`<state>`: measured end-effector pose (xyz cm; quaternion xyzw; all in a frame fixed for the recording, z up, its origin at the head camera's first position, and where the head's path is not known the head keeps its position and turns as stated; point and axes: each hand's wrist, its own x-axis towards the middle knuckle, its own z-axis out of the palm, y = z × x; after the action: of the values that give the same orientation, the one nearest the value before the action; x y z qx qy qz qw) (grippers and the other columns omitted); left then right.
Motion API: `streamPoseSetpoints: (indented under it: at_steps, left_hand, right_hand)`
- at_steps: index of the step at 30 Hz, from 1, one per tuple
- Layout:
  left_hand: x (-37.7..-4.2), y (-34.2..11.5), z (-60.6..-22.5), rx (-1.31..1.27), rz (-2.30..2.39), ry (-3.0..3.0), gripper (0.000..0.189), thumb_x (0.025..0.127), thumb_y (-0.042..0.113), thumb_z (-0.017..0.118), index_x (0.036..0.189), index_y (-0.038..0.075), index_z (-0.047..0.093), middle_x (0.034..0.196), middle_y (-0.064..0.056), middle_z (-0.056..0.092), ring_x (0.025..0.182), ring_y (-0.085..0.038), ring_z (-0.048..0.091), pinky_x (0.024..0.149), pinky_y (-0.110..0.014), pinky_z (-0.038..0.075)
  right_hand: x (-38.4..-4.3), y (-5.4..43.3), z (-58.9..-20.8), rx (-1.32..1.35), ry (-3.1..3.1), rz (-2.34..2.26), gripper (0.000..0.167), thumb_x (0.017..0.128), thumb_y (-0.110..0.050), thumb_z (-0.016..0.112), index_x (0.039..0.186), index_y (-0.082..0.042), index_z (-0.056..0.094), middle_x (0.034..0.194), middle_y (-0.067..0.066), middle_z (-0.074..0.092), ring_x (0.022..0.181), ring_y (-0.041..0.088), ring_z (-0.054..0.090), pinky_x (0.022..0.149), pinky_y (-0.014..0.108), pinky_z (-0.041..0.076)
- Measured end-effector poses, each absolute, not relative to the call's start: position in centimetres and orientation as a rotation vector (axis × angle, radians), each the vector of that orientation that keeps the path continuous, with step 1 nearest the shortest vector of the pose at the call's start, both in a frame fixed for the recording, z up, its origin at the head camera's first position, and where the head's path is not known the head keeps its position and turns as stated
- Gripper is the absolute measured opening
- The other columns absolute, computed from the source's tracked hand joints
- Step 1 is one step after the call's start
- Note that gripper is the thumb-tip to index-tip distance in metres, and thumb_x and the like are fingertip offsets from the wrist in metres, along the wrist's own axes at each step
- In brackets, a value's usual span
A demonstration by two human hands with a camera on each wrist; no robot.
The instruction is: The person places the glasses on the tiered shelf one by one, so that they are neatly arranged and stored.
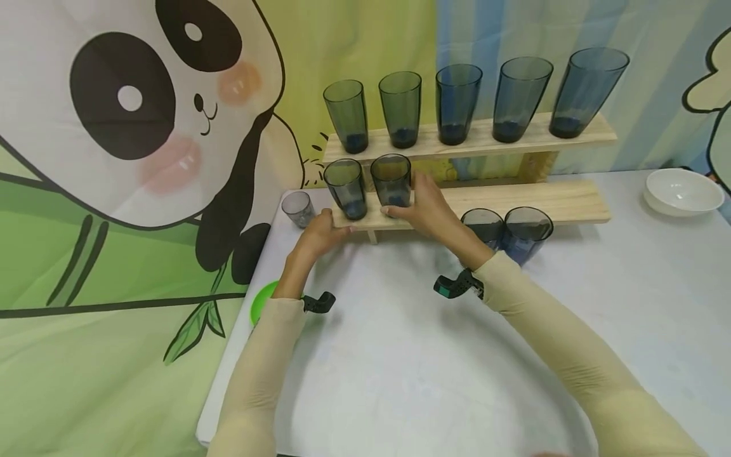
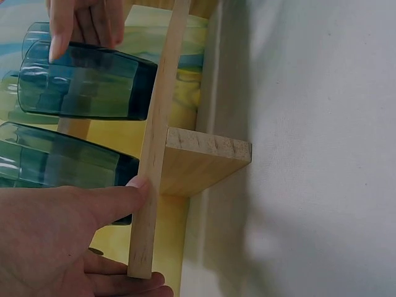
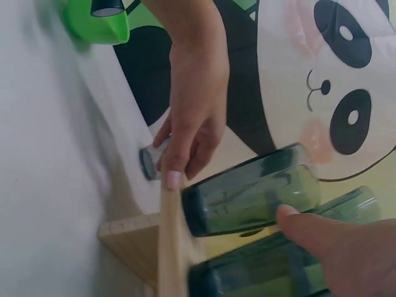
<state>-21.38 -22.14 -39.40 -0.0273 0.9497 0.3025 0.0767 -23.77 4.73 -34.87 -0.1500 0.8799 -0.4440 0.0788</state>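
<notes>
In the head view, my left hand grips the left end of the lower wooden shelf board. In the left wrist view, its thumb lies on the board's front edge with fingers underneath. My right hand holds a dark tinted glass standing on that board, thumb on the near side. In the left wrist view, right-hand fingers overlap the glass near its rim. A matching glass stands to its left, close to the left hand. Both glasses are upright.
Several tall tinted glasses line the upper board. Two more glasses, one of them, stand in front of the shelf beside my right forearm. A small clear glass and a green container are at left, a white bowl at right.
</notes>
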Motion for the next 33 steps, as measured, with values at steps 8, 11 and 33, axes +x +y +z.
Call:
streamPoseSetpoints:
  at_steps: [8,11,33]
  left_hand:
    - [-21.2,-22.4,-39.6,-0.066,0.891,2.872,0.074,0.102,0.038,0.069,0.149,-0.012,0.039,0.138,-0.033,0.057,0.128,-0.045,0.058,0.110,-0.056,0.045]
    - [-21.3,-22.4,-39.6,-0.067,0.899,2.868,0.076,0.102,0.038,0.068,0.150,-0.012,0.037,0.140,-0.034,0.056,0.130,-0.045,0.057,0.112,-0.056,0.045]
    - [-21.1,-22.2,-39.8,-0.094,0.896,2.853,0.078,0.103,0.042,0.067,0.153,-0.009,0.036,0.144,-0.033,0.054,0.136,-0.045,0.053,0.115,-0.055,0.043]
  right_hand:
    - [-21.1,10.9,-32.2,-0.585,2.664,-0.849,0.110,0.095,-0.050,0.077,0.168,-0.001,0.011,0.172,0.028,0.016,0.158,0.048,0.016,0.123,0.066,0.024]
    - [-20.5,13.6,-31.8,-0.567,2.683,-0.693,0.120,0.090,-0.056,0.080,0.168,0.000,0.009,0.171,0.032,0.013,0.157,0.053,0.014,0.121,0.070,0.022]
    - [-20.5,17.8,-34.2,-0.526,2.824,-0.364,0.103,0.078,-0.058,0.090,0.148,0.005,0.049,0.145,0.032,0.057,0.135,0.053,0.051,0.115,0.079,-0.015]
